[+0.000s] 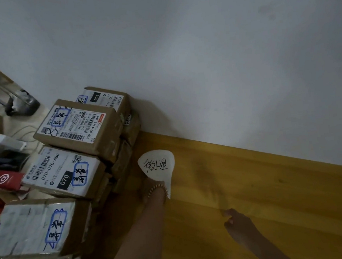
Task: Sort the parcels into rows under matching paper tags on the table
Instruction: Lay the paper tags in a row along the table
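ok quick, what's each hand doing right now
Left hand: mostly hidden behind the paper tag, grip cannot be told.
Right hand: open, holding nothing.

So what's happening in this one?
A person's left hand is at a handwritten paper tag on the wooden table near the wall; the paper hides most of that hand. The right hand rests on the table. The parcels sit stacked at the left, not yet in rows.
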